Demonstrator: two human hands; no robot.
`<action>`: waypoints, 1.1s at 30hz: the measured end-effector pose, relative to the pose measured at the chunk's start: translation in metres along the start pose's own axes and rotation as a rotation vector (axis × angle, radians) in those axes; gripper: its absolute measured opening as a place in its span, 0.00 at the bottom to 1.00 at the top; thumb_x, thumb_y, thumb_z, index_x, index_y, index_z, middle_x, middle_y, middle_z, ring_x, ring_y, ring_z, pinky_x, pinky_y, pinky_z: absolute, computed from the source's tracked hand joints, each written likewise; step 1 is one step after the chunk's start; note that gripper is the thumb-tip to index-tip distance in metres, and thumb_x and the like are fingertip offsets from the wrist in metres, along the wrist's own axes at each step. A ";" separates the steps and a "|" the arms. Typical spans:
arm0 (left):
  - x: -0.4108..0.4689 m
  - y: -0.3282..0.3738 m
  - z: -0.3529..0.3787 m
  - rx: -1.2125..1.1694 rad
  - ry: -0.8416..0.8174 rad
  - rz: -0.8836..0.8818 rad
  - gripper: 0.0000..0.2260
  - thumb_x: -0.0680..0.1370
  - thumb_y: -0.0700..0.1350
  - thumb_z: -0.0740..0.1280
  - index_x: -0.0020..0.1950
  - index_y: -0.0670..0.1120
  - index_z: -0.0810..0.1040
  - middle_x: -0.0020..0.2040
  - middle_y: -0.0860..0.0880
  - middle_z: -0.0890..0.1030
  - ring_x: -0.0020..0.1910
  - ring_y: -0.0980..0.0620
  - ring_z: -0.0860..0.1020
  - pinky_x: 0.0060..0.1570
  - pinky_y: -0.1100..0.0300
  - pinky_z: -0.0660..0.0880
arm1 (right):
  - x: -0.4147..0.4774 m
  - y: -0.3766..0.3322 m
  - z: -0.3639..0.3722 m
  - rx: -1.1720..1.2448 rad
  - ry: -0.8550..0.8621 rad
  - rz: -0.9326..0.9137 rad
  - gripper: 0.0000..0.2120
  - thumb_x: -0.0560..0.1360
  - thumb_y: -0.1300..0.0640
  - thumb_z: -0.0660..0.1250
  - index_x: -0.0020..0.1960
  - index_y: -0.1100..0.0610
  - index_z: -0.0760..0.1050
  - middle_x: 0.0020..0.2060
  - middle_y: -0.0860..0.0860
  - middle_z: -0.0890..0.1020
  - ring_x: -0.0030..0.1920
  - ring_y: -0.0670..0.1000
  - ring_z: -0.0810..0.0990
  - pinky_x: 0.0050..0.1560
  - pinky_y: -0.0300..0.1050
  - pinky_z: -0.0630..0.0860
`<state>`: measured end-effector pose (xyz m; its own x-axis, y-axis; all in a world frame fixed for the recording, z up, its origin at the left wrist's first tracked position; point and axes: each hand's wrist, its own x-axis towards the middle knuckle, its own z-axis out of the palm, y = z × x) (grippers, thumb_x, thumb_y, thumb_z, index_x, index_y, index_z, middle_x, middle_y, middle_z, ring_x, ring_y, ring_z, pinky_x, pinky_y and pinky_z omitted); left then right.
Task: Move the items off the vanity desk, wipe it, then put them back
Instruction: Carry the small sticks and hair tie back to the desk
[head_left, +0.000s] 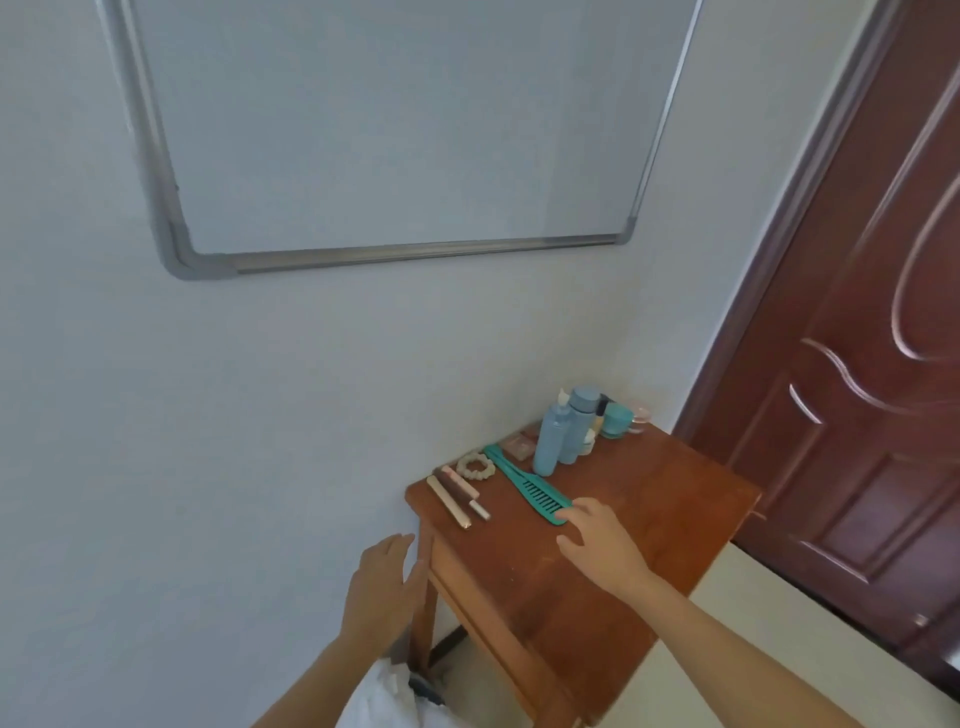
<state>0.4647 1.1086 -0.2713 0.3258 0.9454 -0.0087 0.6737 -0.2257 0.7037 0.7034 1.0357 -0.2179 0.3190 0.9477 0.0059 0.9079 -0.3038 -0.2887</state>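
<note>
Two bare hands reach out in front of us over a small wooden desk (623, 561) that stands in a corner, its far edge against a white wall (260, 415). Our left hand (382, 587) hovers off the desk's left edge, beside its near left corner, fingers spread and holding nothing. Our right hand (602, 540) is over the desk top, fingers loosely open, fingertips touching the toothed end of a teal comb (524, 483); it does not grip the comb.

The near half of the desk top is bare wood. To the right, past the desk's right edge, pale floor (753, 623) lies open up to a dark red door (857, 415).

The comb lies flat, its long axis diagonal: teeth toward us and to the right, handle pointing away toward the wall. Left of it, slim tubes (457, 499) lie side by side on much the same diagonal. Just beyond them sits a pale beaded ring (475, 466). At the far edge stand two tall blue bottles (561, 431) upright, then a teal jar (616, 420) and a clear cup (641, 418) toward the far right corner. Any labels are too small to read.

Above, a blank whiteboard (395, 130) hangs on the wall.
</note>
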 end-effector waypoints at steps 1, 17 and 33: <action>0.004 0.008 0.006 -0.022 0.021 -0.004 0.18 0.81 0.49 0.54 0.70 0.47 0.65 0.71 0.50 0.65 0.70 0.51 0.61 0.69 0.58 0.57 | 0.003 0.009 0.000 0.005 0.000 -0.009 0.18 0.78 0.52 0.60 0.67 0.52 0.68 0.69 0.51 0.65 0.68 0.50 0.63 0.68 0.41 0.63; 0.019 0.073 0.143 -0.081 0.290 -0.379 0.16 0.77 0.43 0.62 0.64 0.42 0.73 0.64 0.42 0.75 0.64 0.43 0.70 0.63 0.46 0.69 | 0.051 0.170 -0.005 -0.031 -0.243 -0.274 0.18 0.78 0.53 0.58 0.67 0.51 0.68 0.68 0.50 0.65 0.68 0.50 0.63 0.67 0.44 0.62; 0.050 0.048 0.150 -0.052 0.351 -0.557 0.19 0.78 0.43 0.60 0.69 0.42 0.66 0.69 0.43 0.68 0.69 0.44 0.62 0.66 0.49 0.62 | 0.101 0.130 0.035 -0.057 -0.407 -0.497 0.18 0.79 0.54 0.56 0.68 0.51 0.66 0.68 0.48 0.65 0.70 0.49 0.60 0.69 0.44 0.62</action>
<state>0.6126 1.1095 -0.3449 -0.3032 0.9402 -0.1554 0.6433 0.3223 0.6944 0.8442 1.0958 -0.2885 -0.2622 0.9344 -0.2413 0.9374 0.1873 -0.2935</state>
